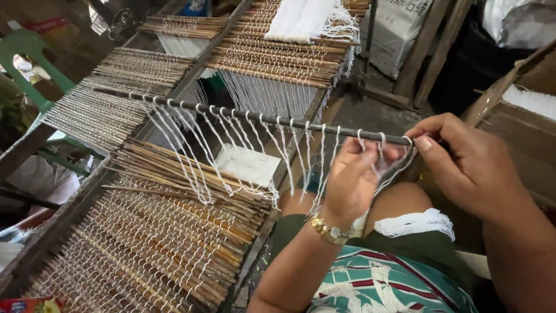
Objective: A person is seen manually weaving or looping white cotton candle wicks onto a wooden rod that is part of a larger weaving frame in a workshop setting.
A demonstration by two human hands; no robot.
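A thin dark rod (pixel 243 114) runs from upper left to centre right, with many white strings (pixel 231 145) looped over it and hanging down. My right hand (pixel 463 159) pinches the near end of the rod. My left hand (pixel 353 179), wearing a gold wristwatch (pixel 330 230), grips a few white strings just under that end. A loose bunch of white strings (pixel 414 223) lies on my lap.
Racks of brown sticks wound with white string (pixel 168 232) fill the left and the far side (pixel 278 58). A white card (pixel 249 165) lies beneath the rod. A green plastic chair (pixel 29 58) stands far left; a cardboard box (pixel 521 110) sits at right.
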